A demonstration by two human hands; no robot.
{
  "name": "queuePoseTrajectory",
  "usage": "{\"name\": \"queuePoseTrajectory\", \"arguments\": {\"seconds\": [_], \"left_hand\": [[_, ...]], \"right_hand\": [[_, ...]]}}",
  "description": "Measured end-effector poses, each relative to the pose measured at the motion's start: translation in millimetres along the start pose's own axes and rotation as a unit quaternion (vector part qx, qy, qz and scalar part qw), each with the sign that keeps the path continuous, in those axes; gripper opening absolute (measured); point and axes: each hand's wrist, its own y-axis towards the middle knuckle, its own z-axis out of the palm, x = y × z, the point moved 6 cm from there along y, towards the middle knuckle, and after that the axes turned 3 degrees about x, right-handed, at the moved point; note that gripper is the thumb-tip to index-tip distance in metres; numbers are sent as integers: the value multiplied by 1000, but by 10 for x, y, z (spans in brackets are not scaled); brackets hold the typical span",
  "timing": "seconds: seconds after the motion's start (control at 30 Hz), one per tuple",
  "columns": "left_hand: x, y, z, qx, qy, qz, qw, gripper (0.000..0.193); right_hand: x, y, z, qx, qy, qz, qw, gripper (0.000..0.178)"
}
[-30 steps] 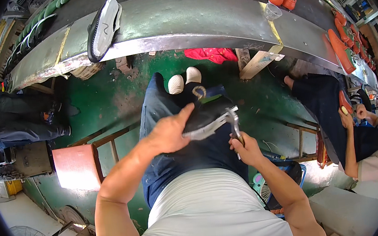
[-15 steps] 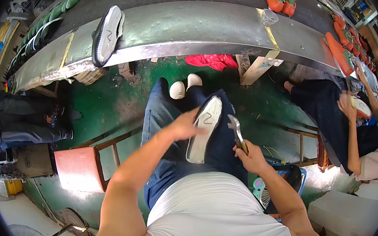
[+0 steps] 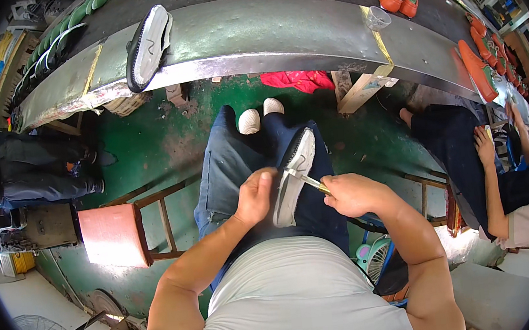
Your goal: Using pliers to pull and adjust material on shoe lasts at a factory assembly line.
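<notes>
Across my right thigh lies a shoe (image 3: 290, 197), its pale sole turned up and its dark upper showing along the edge. My right hand (image 3: 348, 193) is closed round the handle of a hammer (image 3: 308, 180), a metal-headed tool with a yellowish grip. The hammer's head is over the middle of the sole and seems to touch it. Close beside the shoe's left edge is my left hand (image 3: 256, 198), fingers curled in and thumb uppermost. What it holds, if anything, is hidden.
Another upturned shoe (image 3: 149, 48) leans on the metal bench edge (image 3: 250, 31) ahead. A clear cup (image 3: 378, 19) and several orange shoes (image 3: 477, 68) stand to the right. A padded stool (image 3: 114, 237) is at left; a small fan (image 3: 374, 256) is near my right elbow. A co-worker (image 3: 513, 197) sits at right.
My right hand has brought the hammer left and up onto the sole. My left hand has drawn back off the sole to the shoe's left side and curled up.
</notes>
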Motion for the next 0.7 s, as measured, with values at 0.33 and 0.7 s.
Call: {"name": "queuePoseTrajectory", "arguments": {"seconds": [0.33, 0.7], "left_hand": [[382, 189, 296, 139, -213, -141, 957, 69], [33, 270, 243, 56, 128, 13, 990, 63]], "right_hand": [[-158, 351, 703, -218, 268, 9, 938, 27], [-386, 583, 738, -145, 473, -16, 869, 24]]}}
